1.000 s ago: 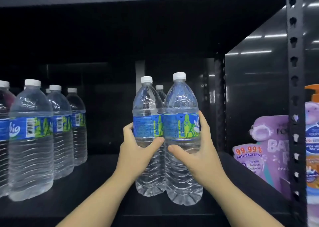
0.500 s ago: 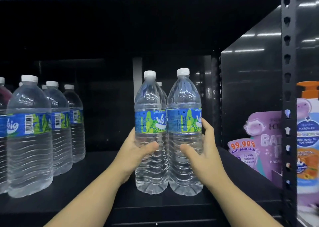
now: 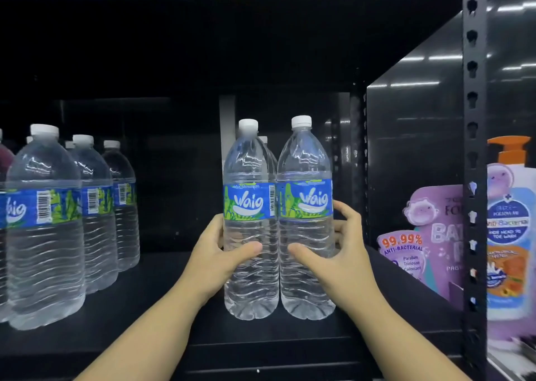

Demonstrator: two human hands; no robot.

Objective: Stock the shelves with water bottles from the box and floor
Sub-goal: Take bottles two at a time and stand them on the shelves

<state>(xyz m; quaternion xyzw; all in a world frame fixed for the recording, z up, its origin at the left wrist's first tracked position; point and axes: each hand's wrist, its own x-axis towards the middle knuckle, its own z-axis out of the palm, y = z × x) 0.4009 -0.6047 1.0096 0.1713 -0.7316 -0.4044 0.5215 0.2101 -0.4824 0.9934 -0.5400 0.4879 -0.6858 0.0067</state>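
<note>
Two clear water bottles with blue-green labels and white caps stand side by side on the black shelf [image 3: 162, 308], bases on the board. My left hand [image 3: 208, 256] wraps the left water bottle [image 3: 249, 166] just below its label, thumb across the front. My right hand [image 3: 345, 264] cups the right water bottle [image 3: 304, 163] at the same height, with its fingers loosely spread along the bottle's right side. Behind the pair, the cap of a third bottle [image 3: 264, 140] peeks out. Both labels face me.
A row of several matching bottles [image 3: 43, 235] stands at the shelf's left, with a gap of bare board between it and the pair. A glossy black side panel [image 3: 412, 148] and a perforated upright [image 3: 474, 148] close the right. Beyond are a purple pouch [image 3: 429, 235] and an orange-pump wash bottle [image 3: 507, 235].
Both bottles came down from a raised hold and now rest on the shelf. They were turned so the labels face front. My hands slid lower, and the right fingers loosened.
</note>
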